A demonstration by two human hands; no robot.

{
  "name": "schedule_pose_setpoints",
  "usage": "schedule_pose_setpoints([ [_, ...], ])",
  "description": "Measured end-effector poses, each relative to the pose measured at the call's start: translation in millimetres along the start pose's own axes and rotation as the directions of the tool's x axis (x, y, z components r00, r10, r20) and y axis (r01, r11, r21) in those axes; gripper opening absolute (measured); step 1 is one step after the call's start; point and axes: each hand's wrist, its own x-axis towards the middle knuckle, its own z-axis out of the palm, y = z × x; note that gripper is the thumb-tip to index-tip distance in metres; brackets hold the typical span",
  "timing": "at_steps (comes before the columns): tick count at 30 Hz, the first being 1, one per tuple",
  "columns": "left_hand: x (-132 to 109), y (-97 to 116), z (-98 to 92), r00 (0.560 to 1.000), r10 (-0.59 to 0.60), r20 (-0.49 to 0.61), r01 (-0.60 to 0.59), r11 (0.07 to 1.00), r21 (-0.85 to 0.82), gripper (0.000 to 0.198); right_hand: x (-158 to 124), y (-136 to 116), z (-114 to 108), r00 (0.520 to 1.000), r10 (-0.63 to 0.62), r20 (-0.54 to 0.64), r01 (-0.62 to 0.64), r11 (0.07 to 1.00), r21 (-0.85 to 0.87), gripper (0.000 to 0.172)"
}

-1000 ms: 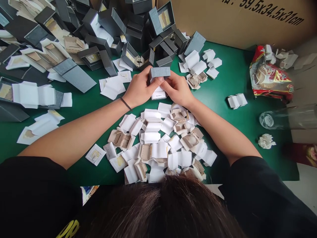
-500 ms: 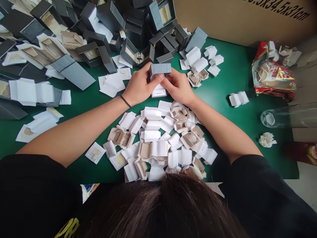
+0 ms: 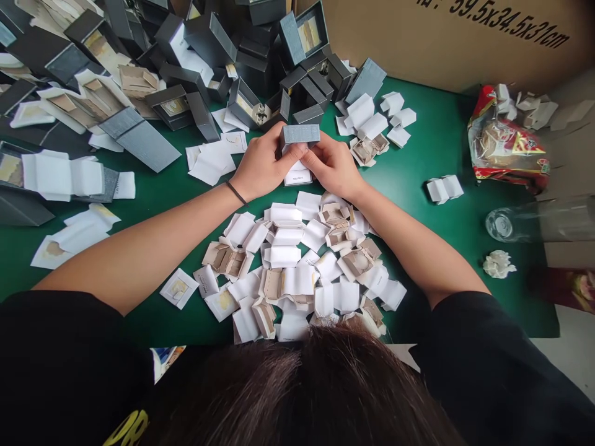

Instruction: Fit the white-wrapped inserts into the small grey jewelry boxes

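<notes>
Between my hands, over the far middle of the table, is a small dark grey box (image 3: 301, 132), its top edge toward me. My left hand (image 3: 266, 160) grips its left side, with the thumb across the near face. My right hand (image 3: 333, 162) closes on the right side, the thumb near the other thumb. Under the thumbs a white printed card insert (image 3: 298, 176) shows at the box's lower end; how far it sits inside is hidden. The fingers behind the box are out of sight. Closer to me lies a heap of folded white card inserts (image 3: 297, 280).
Many black boxes (image 3: 204, 40), several open, crowd the far left of the green table (image 3: 418, 210). A large cardboard carton (image 3: 446, 43) stands behind. Toward the right are a red plastic bag (image 3: 509, 145), a clear bottle (image 3: 520, 220) and crumpled paper (image 3: 499, 264).
Both hands keep their hold on the grey box, with hardly any movement. The view has shifted slightly, showing more of the carton's printing.
</notes>
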Motion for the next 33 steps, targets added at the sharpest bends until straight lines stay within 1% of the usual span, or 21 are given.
schedule_pose_setpoints([
  [3, 0.2, -0.4, 0.8, 1.000, -0.022, 0.006, 0.022, 1.000, 0.009, 0.054, -0.3, 0.8, 0.5, 1.000, 0.002, 0.002, -0.003, 1.000, 0.021, 0.060],
  [6, 0.1, 1.4, 0.4, 0.999, -0.037, 0.015, 0.037, 0.999, 0.016, 0.056, 0.3, 3.7, 2.2, 1.000, -0.013, -0.028, 0.015, 0.999, 0.052, 0.061],
  [11, -0.4, 4.7, -1.1, 1.000, -0.005, 0.022, 0.005, 1.000, -0.017, 0.055, 1.7, 7.8, 4.3, 0.995, -0.036, -0.090, 0.044, 0.995, 0.087, 0.061],
  [16, 0.0, 3.3, -0.8, 1.000, -0.006, 0.021, 0.007, 1.000, -0.031, 0.054, 1.7, 8.5, 4.2, 0.990, -0.054, -0.127, 0.064, 0.995, 0.076, 0.060],
  [23, -0.2, 5.6, -1.8, 0.999, -0.014, 0.037, 0.014, 1.000, -0.014, 0.055, 0.2, 7.3, 4.1, 0.976, -0.024, -0.217, 0.035, 0.998, 0.048, 0.059],
  [29, -1.3, 2.1, -1.5, 0.998, 0.023, 0.054, -0.022, 1.000, -0.012, 0.060, -1.5, 3.9, 3.4, 0.977, -0.018, -0.211, 0.020, 1.000, 0.008, 0.057],
  [33, -1.1, -0.7, -0.9, 0.998, 0.009, 0.067, -0.008, 1.000, -0.018, 0.059, -2.2, 5.0, 2.9, 0.982, -0.035, -0.187, 0.034, 0.999, -0.012, 0.056],
])
